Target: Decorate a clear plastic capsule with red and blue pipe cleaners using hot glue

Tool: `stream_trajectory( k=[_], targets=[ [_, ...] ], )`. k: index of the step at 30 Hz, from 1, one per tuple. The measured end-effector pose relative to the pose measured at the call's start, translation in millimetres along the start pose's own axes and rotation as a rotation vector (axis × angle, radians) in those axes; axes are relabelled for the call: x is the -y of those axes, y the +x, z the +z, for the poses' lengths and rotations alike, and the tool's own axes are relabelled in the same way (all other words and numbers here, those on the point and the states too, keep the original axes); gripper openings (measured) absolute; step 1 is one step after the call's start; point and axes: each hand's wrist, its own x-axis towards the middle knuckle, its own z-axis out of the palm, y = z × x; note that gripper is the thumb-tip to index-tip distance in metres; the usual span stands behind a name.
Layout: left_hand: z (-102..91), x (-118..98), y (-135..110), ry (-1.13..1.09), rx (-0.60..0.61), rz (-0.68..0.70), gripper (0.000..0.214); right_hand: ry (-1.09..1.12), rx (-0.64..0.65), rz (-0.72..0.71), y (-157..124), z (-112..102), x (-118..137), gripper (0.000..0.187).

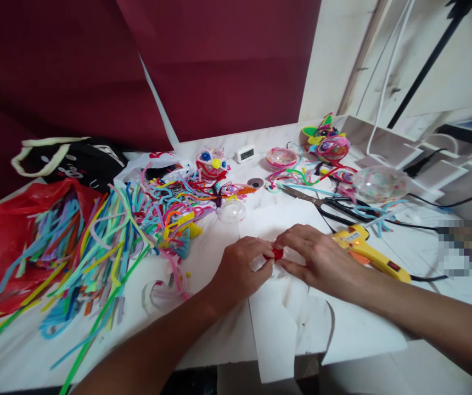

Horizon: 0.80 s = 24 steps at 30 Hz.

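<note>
My left hand (242, 266) and my right hand (316, 255) meet at the middle of the white table (203, 340), both pinched on a small red piece (277, 253) with something white under it. What the white bit is I cannot tell. White cut paper sheets (285, 323) lie under and in front of the hands. A yellow glue gun (367, 249) lies just right of my right hand.
A heap of coloured pipe cleaners (108, 241) spills from a red plastic bag (1, 241) at left. Behind are a black bag (75, 162), decorated balls (211, 163), clear half-spheres (380, 184), scissors (310, 197), a small white clock (245, 153) and black cables (445, 204).
</note>
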Motion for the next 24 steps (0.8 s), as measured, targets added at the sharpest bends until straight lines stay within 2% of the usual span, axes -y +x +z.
stream_trajectory(
  k=[4,8,12,17,21,24],
  targets=[
    [0.2,0,0,-0.011,0.011,-0.009,0.014,-0.023,-0.005,0.0,1,0,0,0.015],
    [-1.3,-1,1,-0.032,0.023,-0.048,0.013,-0.038,0.021,0.063,4,-1,0,0.013],
    [-3.9,-3,1,-0.039,0.029,-0.088,0.012,-0.069,0.114,0.161,13,-5,3,0.01],
    [-10.0,0,3,-0.032,0.073,-0.075,0.012,-0.196,0.227,0.197,25,-13,12,0.007],
    [-15.9,7,8,-0.097,0.123,-0.036,0.015,-0.248,0.224,0.183,25,-13,14,0.004],
    [-17.4,12,11,-0.145,0.104,-0.037,0.015,-0.238,0.211,0.17,24,-11,13,0.004]
  ],
)
